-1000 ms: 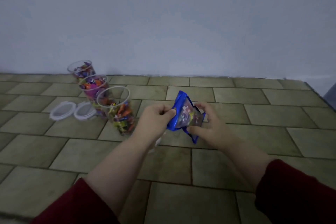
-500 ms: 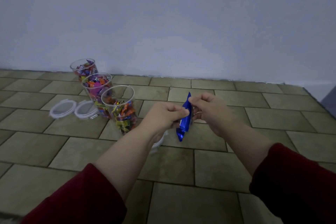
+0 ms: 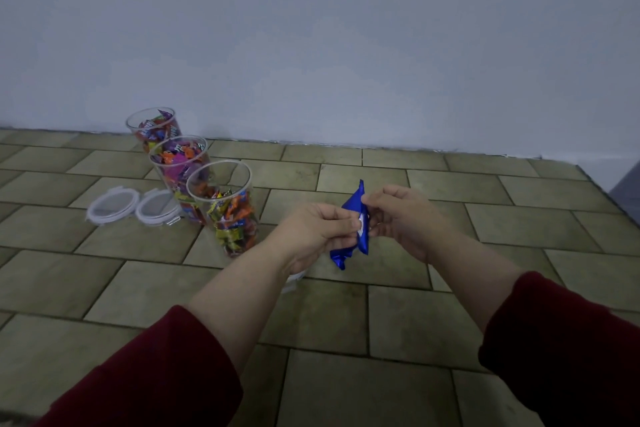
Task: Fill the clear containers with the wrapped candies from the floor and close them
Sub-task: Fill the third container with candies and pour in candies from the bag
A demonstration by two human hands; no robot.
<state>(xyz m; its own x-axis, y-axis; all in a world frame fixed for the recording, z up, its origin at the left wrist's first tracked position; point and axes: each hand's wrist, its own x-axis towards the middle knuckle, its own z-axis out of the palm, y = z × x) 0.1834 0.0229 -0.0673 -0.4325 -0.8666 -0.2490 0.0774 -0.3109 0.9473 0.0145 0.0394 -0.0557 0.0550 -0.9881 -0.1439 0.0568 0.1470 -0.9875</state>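
Note:
Both hands hold a blue candy bag point(image 3: 354, 218) edge-on above the tiled floor. My left hand point(image 3: 318, 229) pinches its left side and my right hand point(image 3: 398, 218) pinches its top and right side. Three clear containers stand open in a row at the left: the nearest container point(image 3: 225, 208) is partly filled with wrapped candies, the middle container point(image 3: 180, 163) and the far container point(image 3: 152, 126) are fuller. Two clear lids point(image 3: 112, 208) point(image 3: 157, 206) lie on the floor left of them. A third lid point(image 3: 294, 279) peeks out under my left wrist.
A pale wall point(image 3: 346, 45) runs along the back, close behind the containers. Olive floor tiles point(image 3: 519, 218) stretch to the right and toward me. Dark red sleeves cover both forearms at the bottom.
The bag was turned from flat, showing its clear window, to edge-on between both hands. The view has shifted slightly, and the hands stay close together.

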